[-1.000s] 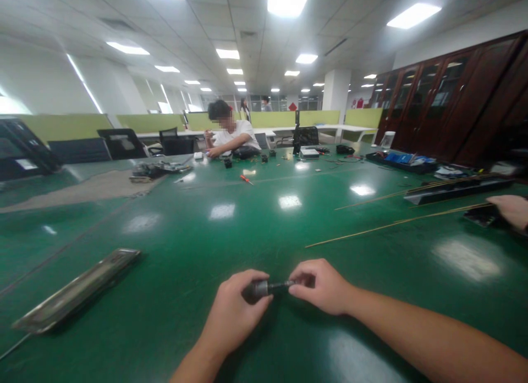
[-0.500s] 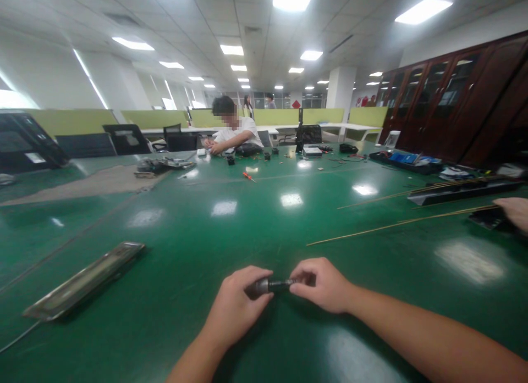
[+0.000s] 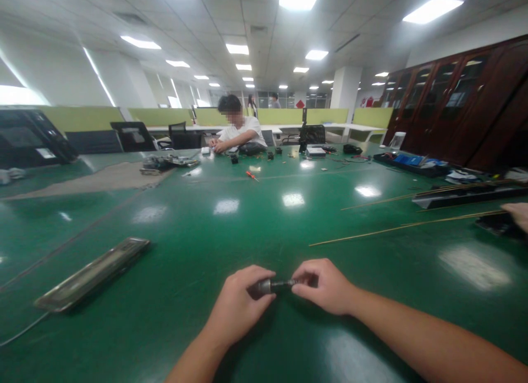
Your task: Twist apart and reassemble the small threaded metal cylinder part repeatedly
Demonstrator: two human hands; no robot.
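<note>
A short dark cylindrical object point(image 3: 264, 286), with a thick grey body and a thinner black shaft, is held level just above or against the green tabletop point(image 3: 231, 234); its exact kind cannot be made out. My left hand point(image 3: 243, 298) wraps its thumb and fingers round the thick end, hiding part of it. The tip of the thin shaft is pinched between the thumb and fingers of my right hand point(image 3: 324, 287), which cover that end.
A long flat framed panel point(image 3: 94, 273) with a cable lies to the left. Thin brass-coloured rods point(image 3: 388, 229) stretch in from the right, near another person's hand point(image 3: 517, 214). Farther off are an orange screwdriver point(image 3: 251, 175) and a seated person point(image 3: 243, 130) handling small parts.
The whole scene has shifted slightly rightward as my head turned a little left. Both hands keep the same hold on the cylindrical object.
</note>
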